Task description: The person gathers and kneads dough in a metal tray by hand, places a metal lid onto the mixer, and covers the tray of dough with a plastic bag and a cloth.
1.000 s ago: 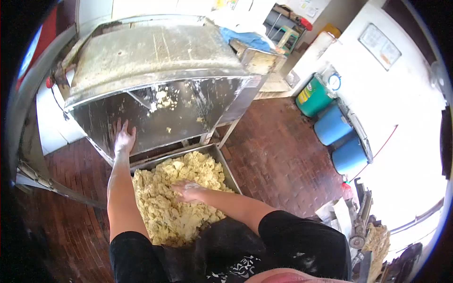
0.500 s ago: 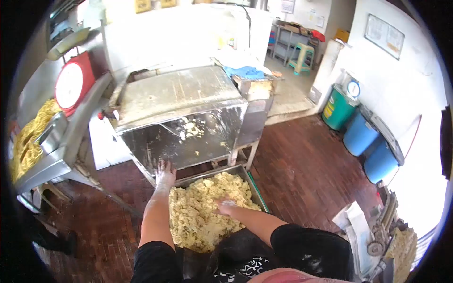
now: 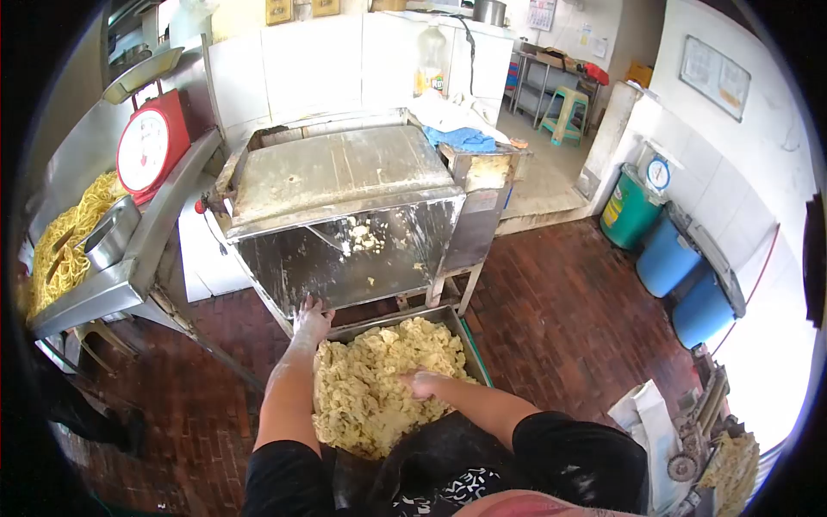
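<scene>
Crumbly yellow dough (image 3: 366,388) fills a metal tray (image 3: 450,317) on the floor in front of me. My left hand (image 3: 314,319), dusted white, rests at the lower lip of a floury metal mixing machine (image 3: 345,181), near the tray's far left corner; its fingers are apart and hold nothing. My right hand (image 3: 421,383) touches the dough near the tray's middle. One finger there is stretched out to the left, and the other fingers are partly hidden. Bits of dough cling to the machine's dark inner panel (image 3: 293,267).
On the left, a steel table (image 3: 129,289) bears a red dial scale (image 3: 153,145), yellow noodles (image 3: 65,250) and a metal container (image 3: 114,233). A green bin (image 3: 629,208) and blue bins (image 3: 668,261) line the right wall. Machinery (image 3: 689,465) stands at lower right.
My view has shifted slightly and become less bright. The fingers of my left hand are less spread at the machine's lip. My right hand has turned a little against the dough.
</scene>
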`<act>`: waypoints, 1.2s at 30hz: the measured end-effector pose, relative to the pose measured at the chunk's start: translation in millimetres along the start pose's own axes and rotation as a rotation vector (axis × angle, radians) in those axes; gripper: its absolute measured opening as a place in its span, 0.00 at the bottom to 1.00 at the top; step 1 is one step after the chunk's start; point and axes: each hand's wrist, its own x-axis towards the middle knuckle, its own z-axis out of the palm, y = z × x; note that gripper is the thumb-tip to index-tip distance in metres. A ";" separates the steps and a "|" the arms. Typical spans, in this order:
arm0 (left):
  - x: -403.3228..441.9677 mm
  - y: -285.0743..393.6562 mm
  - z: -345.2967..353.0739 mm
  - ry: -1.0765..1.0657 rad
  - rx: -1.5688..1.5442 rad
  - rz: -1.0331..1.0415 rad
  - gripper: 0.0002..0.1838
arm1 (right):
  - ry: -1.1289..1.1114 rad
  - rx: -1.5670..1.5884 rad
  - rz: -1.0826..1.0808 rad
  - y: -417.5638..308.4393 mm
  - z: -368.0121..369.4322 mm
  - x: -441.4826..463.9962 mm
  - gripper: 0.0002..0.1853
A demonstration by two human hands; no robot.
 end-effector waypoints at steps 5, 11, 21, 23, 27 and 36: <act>89.2 -75.1 59.3 0.040 -0.059 0.139 0.32 | 0.299 0.020 -0.026 -15.5 17.8 -24.1 0.45; 86.7 -33.2 33.6 0.234 -0.053 -0.017 0.33 | 0.284 0.093 0.216 -24.5 10.2 5.6 0.40; 101.7 -42.3 44.3 0.321 0.075 -0.024 0.35 | 0.698 0.467 0.039 -12.5 -179.1 -3.6 0.20; 110.8 -49.5 46.7 0.330 0.041 -0.002 0.34 | 1.239 0.232 -0.063 37.7 -203.8 40.7 0.27; 121.7 -49.5 49.7 0.390 0.048 0.016 0.33 | 1.303 0.219 0.221 102.8 -254.4 132.6 0.42; 121.6 -51.5 47.6 0.428 0.007 0.008 0.33 | 1.556 -0.013 0.212 119.1 -380.3 305.1 0.36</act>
